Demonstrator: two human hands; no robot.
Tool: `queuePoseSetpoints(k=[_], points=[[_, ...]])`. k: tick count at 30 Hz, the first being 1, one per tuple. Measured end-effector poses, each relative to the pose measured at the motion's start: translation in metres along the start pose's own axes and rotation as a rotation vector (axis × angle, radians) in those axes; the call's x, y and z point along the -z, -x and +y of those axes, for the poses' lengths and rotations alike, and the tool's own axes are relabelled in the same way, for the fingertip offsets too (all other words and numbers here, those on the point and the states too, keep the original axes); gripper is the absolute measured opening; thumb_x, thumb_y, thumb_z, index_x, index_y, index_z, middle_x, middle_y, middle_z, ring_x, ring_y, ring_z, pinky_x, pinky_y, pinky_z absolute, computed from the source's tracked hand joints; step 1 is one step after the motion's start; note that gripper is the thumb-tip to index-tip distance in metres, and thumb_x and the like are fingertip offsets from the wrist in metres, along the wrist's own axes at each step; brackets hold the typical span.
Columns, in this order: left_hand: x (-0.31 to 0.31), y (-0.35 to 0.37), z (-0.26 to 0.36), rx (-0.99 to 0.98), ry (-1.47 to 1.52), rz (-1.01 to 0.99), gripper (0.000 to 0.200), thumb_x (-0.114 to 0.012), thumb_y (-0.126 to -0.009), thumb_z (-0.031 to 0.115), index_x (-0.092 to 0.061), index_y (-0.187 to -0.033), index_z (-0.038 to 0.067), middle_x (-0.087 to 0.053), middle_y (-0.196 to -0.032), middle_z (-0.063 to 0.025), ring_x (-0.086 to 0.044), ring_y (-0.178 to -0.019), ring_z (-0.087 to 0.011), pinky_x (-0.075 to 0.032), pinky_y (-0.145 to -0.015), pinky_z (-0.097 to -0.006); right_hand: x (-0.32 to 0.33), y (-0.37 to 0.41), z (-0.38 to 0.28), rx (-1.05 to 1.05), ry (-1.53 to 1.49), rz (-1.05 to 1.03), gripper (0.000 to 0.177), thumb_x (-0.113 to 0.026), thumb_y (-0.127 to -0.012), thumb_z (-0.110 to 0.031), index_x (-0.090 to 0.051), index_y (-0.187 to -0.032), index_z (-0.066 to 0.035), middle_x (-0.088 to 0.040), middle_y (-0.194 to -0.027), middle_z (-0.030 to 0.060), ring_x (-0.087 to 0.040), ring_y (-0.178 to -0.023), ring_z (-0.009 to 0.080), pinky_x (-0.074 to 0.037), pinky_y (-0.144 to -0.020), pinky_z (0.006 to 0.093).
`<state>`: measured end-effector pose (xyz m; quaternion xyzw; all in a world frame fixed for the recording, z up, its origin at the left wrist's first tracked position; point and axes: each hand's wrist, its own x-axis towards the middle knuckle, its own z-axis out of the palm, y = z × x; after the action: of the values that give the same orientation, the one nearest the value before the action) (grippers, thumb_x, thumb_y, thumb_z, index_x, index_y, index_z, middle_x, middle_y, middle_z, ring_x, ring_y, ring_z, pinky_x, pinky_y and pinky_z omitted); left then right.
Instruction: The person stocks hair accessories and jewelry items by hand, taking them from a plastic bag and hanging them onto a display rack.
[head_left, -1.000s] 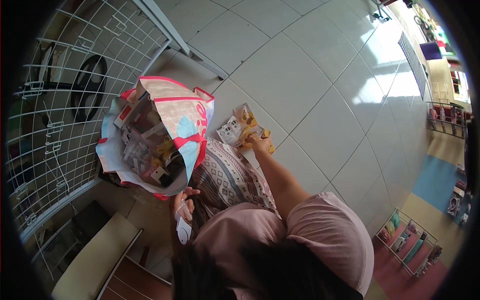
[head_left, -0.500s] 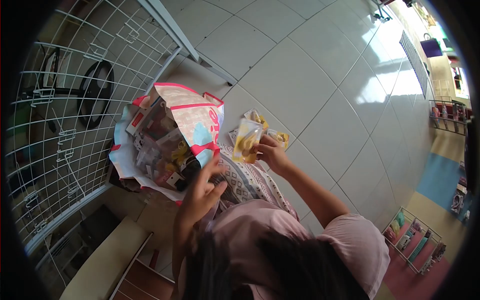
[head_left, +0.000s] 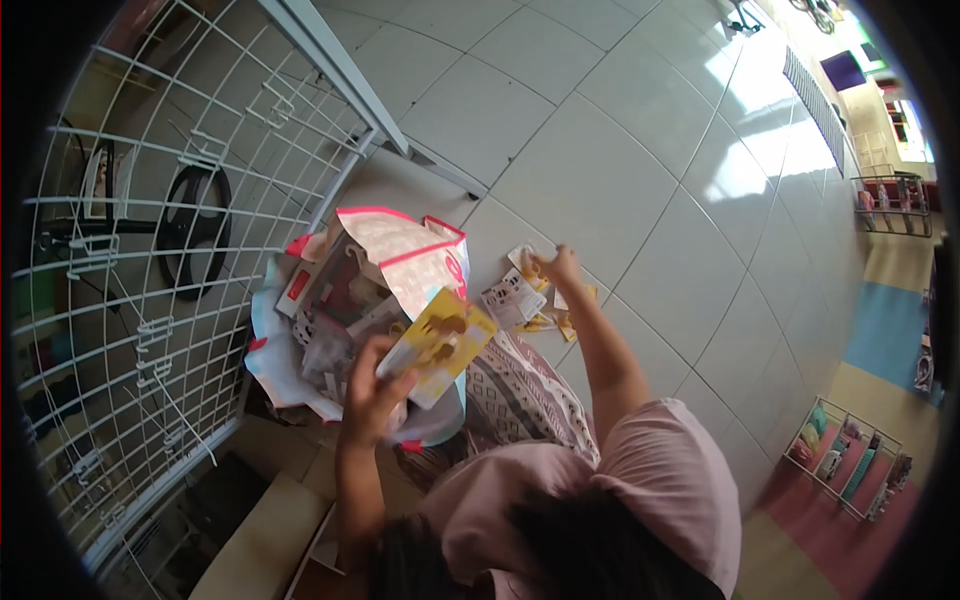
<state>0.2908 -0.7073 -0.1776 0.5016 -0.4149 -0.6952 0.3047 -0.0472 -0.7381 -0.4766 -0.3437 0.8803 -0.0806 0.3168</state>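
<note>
My left hand point(head_left: 368, 392) grips a yellow flat packet point(head_left: 438, 342) and holds it over the pink and blue shopping bag point(head_left: 400, 255), which stands open and full of small packaged goods. My right hand point(head_left: 558, 268) reaches out to the floor and rests on a pile of small packets point(head_left: 520, 298) lying on the white tiles beside the bag. Whether its fingers have closed on one of them is not clear. A patterned cloth over my knee point(head_left: 515, 395) lies between the bag and the pile.
A white wire grid rack point(head_left: 170, 230) with hooks stands at the left, close against the bag, its metal foot point(head_left: 420, 160) running across the tiles. A wire basket of goods point(head_left: 845, 462) sits on the floor at the right. A beige box point(head_left: 260, 540) is near my left side.
The yellow packet has passed from my right hand to my left, which now holds it over the bag. My right hand has stretched back out to the pile on the floor.
</note>
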Motion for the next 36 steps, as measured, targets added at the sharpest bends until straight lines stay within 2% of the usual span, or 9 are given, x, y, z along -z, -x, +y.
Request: queuePoseSetpoints(k=[3, 6, 13, 18, 23, 26, 32, 34, 36], points=[[0.025, 0.033, 0.007, 0.172, 0.211, 0.169, 0.040, -0.065, -0.078, 0.014, -0.043, -0.111, 0.005, -0.056, -0.095, -0.0065, -0.046, -0.046, -0.0083, -0.036, -0.038, -0.0199, -0.039, 0.011, 0.025, 0.020, 0.115, -0.062, 0.065, -0.068, -0.071, -0.047, -0.052, -0.112, 0.001, -0.048, -0.117, 0.0231, -0.049, -0.111, 0.0377, -0.042, -0.094, 0.0433], [0.058, 0.052, -0.014, 0.121, 0.392, 0.080, 0.046, -0.060, -0.078, 0.009, -0.037, -0.117, 0.004, -0.056, -0.097, -0.0123, -0.047, -0.044, -0.0111, -0.037, -0.038, -0.0207, -0.055, 0.021, 0.001, -0.071, 0.052, 0.221, 0.060, -0.066, -0.072, -0.049, -0.054, -0.108, -0.002, -0.049, -0.114, 0.0204, -0.049, -0.110, 0.0362, -0.044, -0.089, 0.0452], [0.074, 0.057, -0.041, -0.054, 0.640, 0.084, 0.051, -0.054, -0.080, 0.011, -0.035, -0.126, 0.002, -0.055, -0.102, -0.0183, -0.045, -0.041, -0.0145, -0.040, -0.041, -0.0273, -0.025, 0.018, -0.014, 0.042, -0.003, 0.195, 0.051, -0.069, -0.074, -0.040, -0.054, -0.105, -0.003, -0.052, -0.112, 0.0171, -0.052, -0.105, 0.0309, -0.046, -0.081, 0.0414], [0.039, 0.065, -0.049, -0.188, 0.687, 0.008, 0.051, -0.055, -0.079, 0.012, -0.036, -0.125, 0.001, -0.055, -0.101, -0.0174, -0.047, -0.044, -0.0147, -0.041, -0.042, -0.0267, 0.067, 0.078, -0.089, 0.790, -0.637, 0.115, 0.056, -0.077, -0.065, -0.018, -0.049, -0.111, -0.002, -0.053, -0.110, 0.0139, -0.052, -0.102, 0.0294, -0.043, -0.083, 0.0387], [-0.005, 0.064, -0.047, -0.385, 0.691, -0.106, 0.051, -0.056, -0.078, 0.012, -0.037, -0.124, 0.001, -0.056, -0.101, -0.0164, -0.049, -0.046, -0.0150, -0.042, -0.043, -0.0261, 0.217, 0.239, -0.189, 1.956, 0.308, -0.030, 0.049, -0.069, -0.065, -0.020, -0.055, -0.111, -0.012, -0.050, -0.121, 0.0096, -0.041, -0.122, 0.0291, -0.028, -0.104, 0.0481], [-0.021, 0.070, -0.041, -0.492, 0.678, -0.120, 0.051, -0.057, -0.078, 0.013, -0.038, -0.123, 0.001, -0.056, -0.100, -0.0159, -0.050, -0.048, -0.0152, -0.043, -0.043, -0.0257, 0.220, 0.285, -0.198, 2.196, 0.460, -0.055, 0.046, -0.065, -0.068, -0.019, -0.056, -0.110, -0.005, -0.045, -0.128, 0.0098, -0.036, -0.127, 0.0298, -0.024, -0.107, 0.0518], [-0.023, 0.095, -0.025, -0.704, 0.664, -0.019, 0.051, -0.058, -0.077, 0.013, -0.039, -0.122, 0.000, -0.056, -0.099, -0.0147, -0.053, -0.051, -0.0155, -0.044, -0.044, -0.0249, 0.209, 0.334, -0.195, 1.763, -0.468, -0.160, 0.056, -0.071, -0.070, -0.008, -0.045, -0.120, -0.002, -0.050, -0.121, 0.0163, -0.050, -0.110, 0.0320, -0.043, -0.092, 0.0363], [-0.017, 0.105, -0.019, -0.766, 0.634, 0.014, 0.051, -0.059, -0.077, 0.014, -0.039, -0.122, 0.000, -0.057, -0.099, -0.0143, -0.054, -0.052, -0.0156, -0.044, -0.044, -0.0247, 0.205, 0.350, -0.192, 1.249, -0.676, -0.784, 0.037, -0.060, -0.083, -0.006, -0.045, -0.117, -0.003, -0.055, -0.109, 0.0124, -0.055, -0.100, 0.0225, -0.046, -0.085, 0.0314], [-0.010, 0.115, -0.014, -0.829, 0.599, 0.052, 0.051, -0.059, -0.077, 0.014, -0.040, -0.121, 0.000, -0.057, -0.099, -0.0140, -0.055, -0.053, -0.0157, -0.044, -0.044, -0.0244, 0.187, 0.340, -0.210, 1.507, -0.720, -0.699, 0.033, -0.052, -0.088, -0.002, -0.042, -0.119, -0.004, -0.056, -0.100, 0.0095, -0.056, -0.092, 0.0172, -0.048, -0.077, 0.0290]])
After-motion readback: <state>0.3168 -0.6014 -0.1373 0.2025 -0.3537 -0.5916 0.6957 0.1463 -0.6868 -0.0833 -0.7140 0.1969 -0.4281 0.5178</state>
